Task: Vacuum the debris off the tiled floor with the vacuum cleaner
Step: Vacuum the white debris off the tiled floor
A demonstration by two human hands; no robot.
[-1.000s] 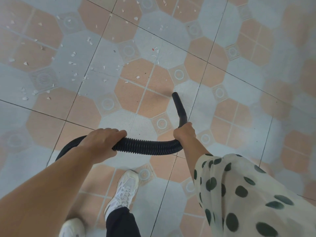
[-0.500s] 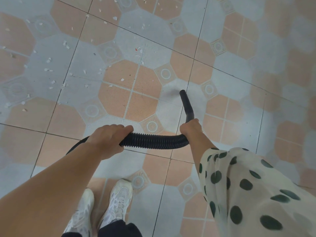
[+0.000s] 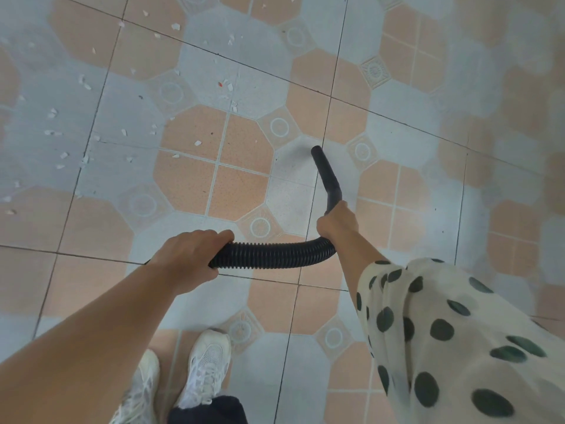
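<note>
The ribbed black vacuum hose [image 3: 275, 254] disappears behind the left hand [image 3: 189, 255], whose fingers wrap round it. The right hand [image 3: 337, 223] is closed round the bend where the hose meets the rigid nozzle [image 3: 327, 175]. The nozzle's tip is low over a pale tile, and I cannot tell if it touches. White debris [image 3: 198, 143] lies scattered to the left on the tiled floor [image 3: 412, 148], apart from the tip. 2 white shoes [image 3: 208, 365] stand near, 1 partly behind the left forearm.

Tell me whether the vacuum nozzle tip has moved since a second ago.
Yes: nozzle tip shifted right across the pale tile, closer to the dark grout line.
</note>
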